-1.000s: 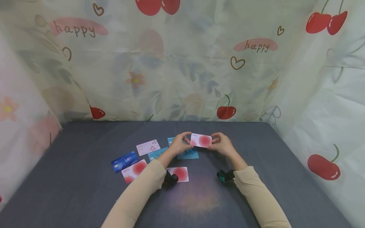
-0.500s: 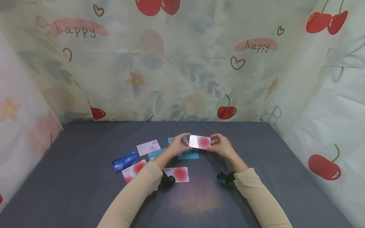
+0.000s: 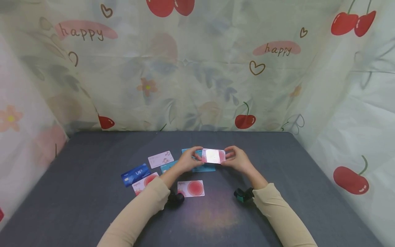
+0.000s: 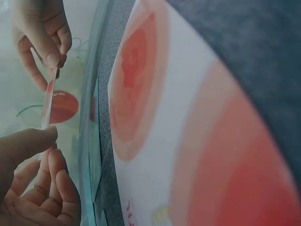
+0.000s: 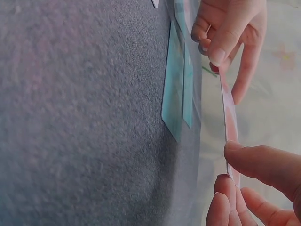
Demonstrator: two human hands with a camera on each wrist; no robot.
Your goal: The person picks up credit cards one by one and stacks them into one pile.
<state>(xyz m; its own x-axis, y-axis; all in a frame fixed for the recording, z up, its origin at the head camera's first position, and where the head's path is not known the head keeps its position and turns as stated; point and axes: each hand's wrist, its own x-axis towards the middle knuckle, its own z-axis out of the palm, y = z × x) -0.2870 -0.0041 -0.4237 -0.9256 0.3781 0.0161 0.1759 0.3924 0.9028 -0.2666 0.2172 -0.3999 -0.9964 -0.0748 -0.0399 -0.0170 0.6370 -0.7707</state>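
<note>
Two hands (image 3: pixel 187 160) (image 3: pixel 240 161): fingers (image 5: pixel 263 160) pinch pink card (image 3: pixel 213 156) above dark table (image 3: pixel 92 154); cherry-print sheeting (image 3: pixel 197 85) behind.

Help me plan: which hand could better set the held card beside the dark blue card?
Probably the left hand: it sits nearer the dark blue card, though both it and the right hand pinch the held card.

The thin pink-and-white card (image 3: pixel 213 156) is up off the dark worktop (image 3: pixel 262 219), pinched at both short ends, long edges nearly level, its face throwing a white glare that hides much of the print from me.
</note>
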